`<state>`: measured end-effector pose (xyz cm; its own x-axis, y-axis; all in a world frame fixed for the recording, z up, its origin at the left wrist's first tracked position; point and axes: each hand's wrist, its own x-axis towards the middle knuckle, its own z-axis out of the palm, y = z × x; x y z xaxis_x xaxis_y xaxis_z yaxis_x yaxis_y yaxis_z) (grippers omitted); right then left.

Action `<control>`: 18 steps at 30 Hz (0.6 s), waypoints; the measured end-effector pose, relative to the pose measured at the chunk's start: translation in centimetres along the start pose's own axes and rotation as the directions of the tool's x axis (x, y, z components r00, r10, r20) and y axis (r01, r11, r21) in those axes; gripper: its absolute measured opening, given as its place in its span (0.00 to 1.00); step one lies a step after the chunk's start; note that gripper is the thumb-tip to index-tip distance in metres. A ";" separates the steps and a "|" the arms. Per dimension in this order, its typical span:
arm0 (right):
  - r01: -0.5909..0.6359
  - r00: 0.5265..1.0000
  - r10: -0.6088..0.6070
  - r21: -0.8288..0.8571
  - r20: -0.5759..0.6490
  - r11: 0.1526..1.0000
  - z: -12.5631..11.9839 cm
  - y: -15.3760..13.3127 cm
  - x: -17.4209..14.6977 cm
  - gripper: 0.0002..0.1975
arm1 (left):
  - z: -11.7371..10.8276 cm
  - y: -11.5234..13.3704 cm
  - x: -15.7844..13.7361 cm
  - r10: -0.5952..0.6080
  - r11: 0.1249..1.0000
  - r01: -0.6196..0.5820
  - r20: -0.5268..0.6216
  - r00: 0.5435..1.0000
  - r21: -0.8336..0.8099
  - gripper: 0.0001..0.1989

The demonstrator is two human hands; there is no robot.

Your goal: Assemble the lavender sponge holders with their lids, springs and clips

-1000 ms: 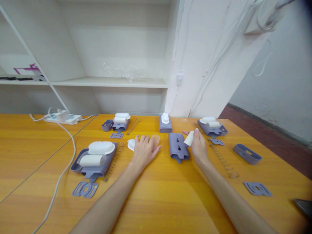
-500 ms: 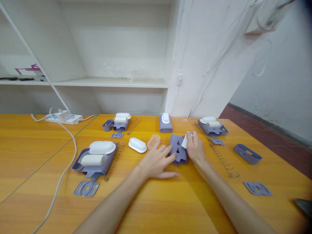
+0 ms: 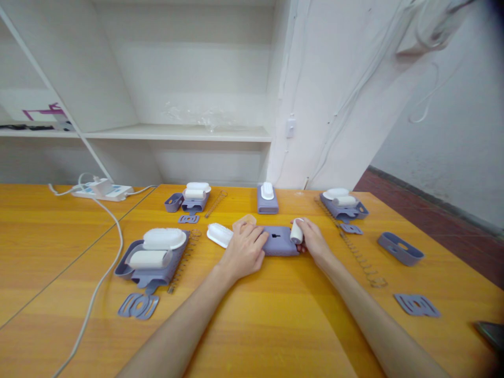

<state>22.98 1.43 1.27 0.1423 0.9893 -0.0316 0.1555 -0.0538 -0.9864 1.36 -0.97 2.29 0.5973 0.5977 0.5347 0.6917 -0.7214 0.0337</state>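
Observation:
A flat grey-purple plastic case [image 3: 281,244] with a dark slot in its upper face lies crosswise on the table in front of me. My left hand [image 3: 244,249] is closed round its left end. At the other end, my right hand [image 3: 313,240] grips a short white cylinder [image 3: 296,232], tilted over the case's right edge, and some fingers reach down beside the case. Whether the cylinder touches the case I cannot tell. Just beyond my left fingers sits a translucent peach-coloured cup [image 3: 246,219], partly hidden. A white oval ribbed part [image 3: 219,234] is next to that hand, its right end covered.
Similar part sets stand at left [image 3: 151,258], back left [image 3: 195,198] and back right [image 3: 342,203]. A case with a white top [image 3: 268,198] stands at the back. A coil spring [image 3: 360,257], purple ring [image 3: 400,249] and flat plate [image 3: 417,305] lie right. A cable [image 3: 100,283] crosses the left side.
The case has turned from lengthwise to crosswise. My left hand has gone from lying spread on it to gripping its left end. The white cylinder in my right hand now tilts differently.

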 end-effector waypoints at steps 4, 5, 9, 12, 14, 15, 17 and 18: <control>0.007 0.999 -0.009 0.064 0.032 0.998 0.6 0.1 -0.2 0.16 | 0.3 0.1 0.1 -0.042 0.999 0.042 -0.031 0.999 0.015 0.14; 0.010 1.000 -0.010 0.086 -0.001 0.996 0.7 0.1 -0.2 0.16 | 0.3 0.2 0.1 -0.053 0.998 0.053 -0.038 0.998 0.013 0.16; 0.001 0.988 0.020 0.138 -0.152 0.990 0.8 0.3 -0.1 0.18 | 0.6 0.4 0.1 -0.070 0.997 0.071 -0.041 0.997 0.024 0.28; 0.010 0.981 0.012 0.116 -0.193 0.993 0.8 0.5 -0.1 0.19 | 0.9 0.3 0.2 -0.086 0.995 0.087 -0.024 0.996 0.041 0.30; 0.042 0.974 -0.022 0.082 -0.225 0.996 0.8 0.7 -0.1 0.21 | 1.1 0.2 0.2 -0.097 0.994 0.098 -0.013 0.995 0.045 0.30; 0.061 0.969 -0.044 0.065 -0.241 0.996 0.8 0.8 0.0 0.21 | 1.2 0.2 0.2 -0.102 0.994 0.103 -0.009 0.995 0.042 0.30; 0.093 0.964 -0.083 0.027 -0.253 0.995 1.0 1.0 0.0 0.22 | 1.2 0.1 0.2 -0.119 0.992 0.119 -0.012 0.993 0.029 0.31; 0.103 0.964 -0.098 0.008 -0.246 0.995 1.0 1.1 0.0 0.22 | 1.3 0.0 0.2 -0.130 0.991 0.130 -0.020 0.991 0.019 0.31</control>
<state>22.13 1.46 -0.03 0.3629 0.9258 0.1059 0.1619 0.0492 -0.9856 2.05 -0.41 1.36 0.4944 0.6793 0.5424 0.7713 -0.6306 0.0868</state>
